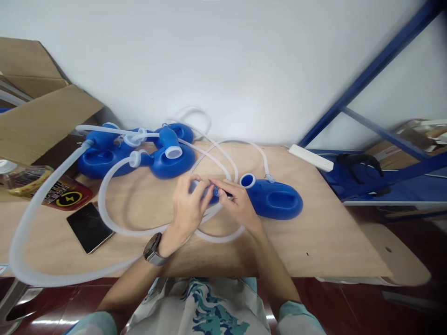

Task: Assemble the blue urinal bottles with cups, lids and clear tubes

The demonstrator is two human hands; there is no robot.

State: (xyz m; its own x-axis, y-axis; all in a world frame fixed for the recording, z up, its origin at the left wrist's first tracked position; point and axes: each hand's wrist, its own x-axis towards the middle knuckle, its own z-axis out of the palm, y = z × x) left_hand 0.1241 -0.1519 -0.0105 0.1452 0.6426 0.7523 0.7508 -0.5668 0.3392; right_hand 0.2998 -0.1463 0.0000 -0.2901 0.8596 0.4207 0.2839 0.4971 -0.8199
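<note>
My left hand [188, 207] and my right hand [237, 204] meet over the middle of the wooden table [314, 237], both closed around a small blue plastic part [209, 195] joined to clear white tubing [216, 237]. A blue plastic container [277, 200] with a round white-rimmed opening lies just right of my right hand. Two similar blue containers [139, 156] with hoses lie at the back left. A watch sits on my left wrist.
A dark phone [90, 227] lies flat at the left, beside a plastic bottle [38, 186]. A thick clear hose [31, 218] loops off the left edge. A cardboard box [38, 111] stands back left. A white power strip [310, 157] and blue metal shelving [384, 60] are at the right.
</note>
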